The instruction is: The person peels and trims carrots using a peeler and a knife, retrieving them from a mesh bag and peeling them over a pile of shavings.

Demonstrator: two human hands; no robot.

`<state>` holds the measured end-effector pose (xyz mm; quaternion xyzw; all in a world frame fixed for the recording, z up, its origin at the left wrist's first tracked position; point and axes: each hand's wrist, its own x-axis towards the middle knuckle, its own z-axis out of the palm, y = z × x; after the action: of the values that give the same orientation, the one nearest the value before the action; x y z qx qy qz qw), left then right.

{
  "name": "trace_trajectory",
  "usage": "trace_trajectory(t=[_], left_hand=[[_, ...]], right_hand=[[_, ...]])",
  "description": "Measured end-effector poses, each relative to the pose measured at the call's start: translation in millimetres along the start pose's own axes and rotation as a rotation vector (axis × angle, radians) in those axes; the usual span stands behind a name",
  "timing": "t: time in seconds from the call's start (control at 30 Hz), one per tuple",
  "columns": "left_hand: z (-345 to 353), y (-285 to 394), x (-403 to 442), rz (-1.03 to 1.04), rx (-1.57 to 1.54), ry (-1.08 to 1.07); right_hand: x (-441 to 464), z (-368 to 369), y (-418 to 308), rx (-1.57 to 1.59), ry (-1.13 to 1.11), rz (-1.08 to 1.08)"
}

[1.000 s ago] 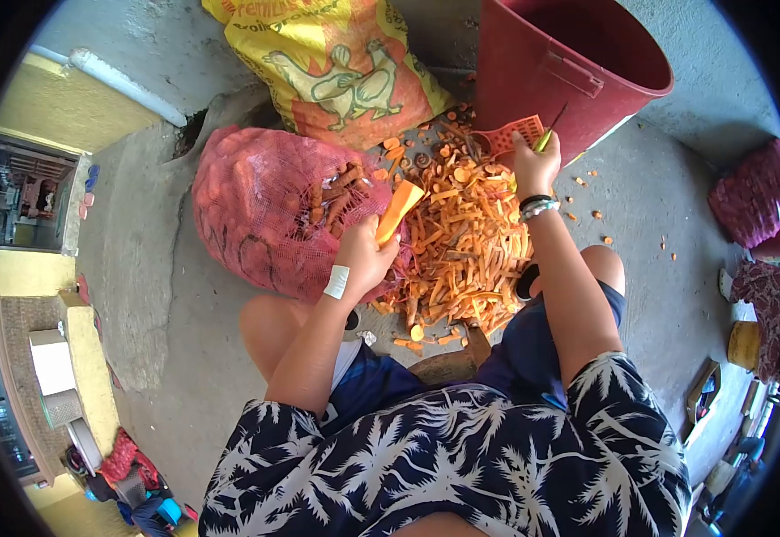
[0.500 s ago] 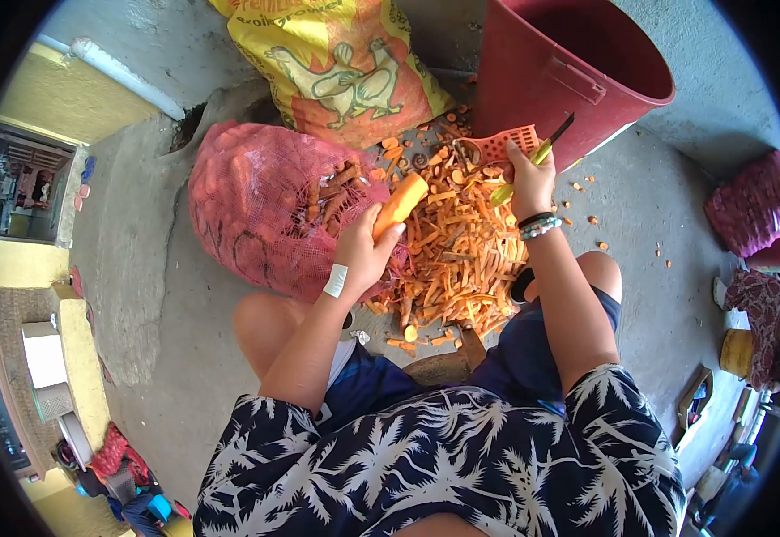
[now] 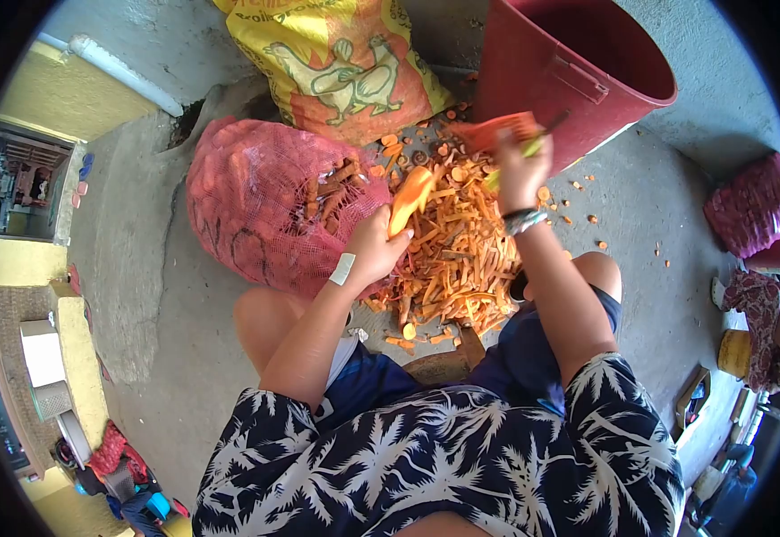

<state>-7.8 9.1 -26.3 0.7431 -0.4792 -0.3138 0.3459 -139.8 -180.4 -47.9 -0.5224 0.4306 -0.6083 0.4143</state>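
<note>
My left hand (image 3: 377, 251) is closed around the lower end of a peeled orange carrot (image 3: 412, 199), which points up and away from me. My right hand (image 3: 524, 174), smeared by motion, grips a yellow-green-handled knife (image 3: 535, 145) with a dark blade tip. Beside those fingers is a blurred orange perforated plastic piece (image 3: 488, 132); whether it is held too, I cannot tell. Below both hands lies a heap of orange peelings and cut ends (image 3: 466, 259). A red mesh sack (image 3: 247, 197) of unpeeled carrots, torn open at its right side, sits next to my left hand.
A large red bin (image 3: 533, 89) stands behind my right hand. At the back wall leans a yellow feed sack (image 3: 345, 72) printed with chickens. Purple bundled sacks (image 3: 752, 204) lie far right. My knees flank the heap, and a wooden seat edge (image 3: 439, 367) shows below.
My right hand has moved slightly left and down, with the orange plastic piece shifting up and blurring. The carrot in my left hand has turned and tilted more upright.
</note>
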Motion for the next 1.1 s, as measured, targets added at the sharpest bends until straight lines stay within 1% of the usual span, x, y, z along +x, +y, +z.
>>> trace_trajectory(t=[0.03,0.1,0.17,0.23,0.27,0.3,0.33,0.37,0.43,0.47,0.5,0.53,0.57,0.6,0.63,0.67,0.7,0.77,0.83,0.87,0.9,0.97,1.03,1.07,1.1], left_hand=[[-3.6,4.0,0.5,-0.092,0.076,-0.045],[-2.3,-10.1,-0.4,-0.101,0.107,-0.052],[2.0,-27.0,0.6,-0.105,0.134,-0.056],[6.7,-44.4,5.7,-0.219,0.267,-0.121],[12.6,-66.5,11.8,-0.215,0.267,-0.110],[20.7,-94.1,19.2,-0.288,0.362,-0.193],[22.5,-92.7,23.5,-0.360,0.456,-0.277],[24.5,-90.4,30.9,-0.352,0.458,-0.269],[11.3,-37.0,52.9,-0.353,0.347,-0.308],[5.1,-12.9,74.2,-0.253,0.262,-0.297],[-3.9,22.8,91.8,-0.140,0.176,-0.208],[-8.6,45.6,114.5,0.075,-0.057,-0.126],[-28.6,97.8,123.2,0.146,0.115,-0.077],[-25.0,110.4,151.7,0.440,0.039,0.254],[-37.2,163.4,137.1,0.480,-0.380,0.110],[-40.9,189.0,135.9,0.618,-0.448,0.198],[-42.3,202.3,136.9,0.792,-0.335,0.331],[-49.3,216.0,104.4,0.756,0.327,0.456],[-49.6,219.7,56.3,0.656,0.799,0.095],[-50.3,219.0,31.9,0.664,0.854,-0.118],[-56.0,230.5,6.5,0.626,0.921,-0.340],[-65.4,256.7,-36.4,0.706,0.894,-0.407],[-62.9,275.1,-64.0,0.786,0.756,-0.063],[-68.6,279.1,-67.9,0.776,0.745,-0.065],[-75.6,283.6,-70.0,0.756,0.810,-0.080]], right_hand=[[20.6,-7.6,-15.0,0.125,0.115,0.113],[48.5,-23.8,-23.8,0.336,0.234,0.218],[56.9,-37.0,-33.8,0.447,0.220,0.245],[60.6,-43.9,-38.4,0.474,0.188,0.237],[61.2,-44.9,-40.4,0.516,0.184,0.280],[62.8,-45.5,-41.7,0.558,0.180,0.324],[65.2,-46.1,-42.4,0.544,0.191,0.346],[67.5,-47.0,-43.3,0.551,0.190,0.336],[71.8,-48.5,-44.4,0.595,0.224,0.410],[72.7,-48.9,-43.3,0.607,0.242,0.424],[73.5,-50.0,-41.8,0.608,0.242,0.428],[73.8,-50.2,-39.9,0.608,0.226,0.407],[73.0,-50.0,-38.4,0.608,0.209,0.386],[72.5,-49.6,-37.6,0.615,0.218,0.411],[72.7,-49.6,-36.9,0.619,0.218,0.411],[72.6,-50.9,-35.8,0.630,0.197,0.458],[72.2,-52.4,-34.3,0.640,0.177,0.506],[72.0,-52.2,-33.4,0.652,0.179,0.503],[72.5,-51.9,-32.1,0.613,0.181,0.551],[73.5,-51.5,-24.7,0.638,0.167,0.539],[71.7,-49.7,-28.7,0.637,0.157,0.553],[66.8,-43.4,-30.3,0.647,0.146,0.538],[61.8,-37.4,-29.5,0.624,0.113,0.565],[59.6,-31.7,-30.4,0.608,0.110,0.586],[57.6,-25.5,-30.8,0.596,0.108,0.606]])
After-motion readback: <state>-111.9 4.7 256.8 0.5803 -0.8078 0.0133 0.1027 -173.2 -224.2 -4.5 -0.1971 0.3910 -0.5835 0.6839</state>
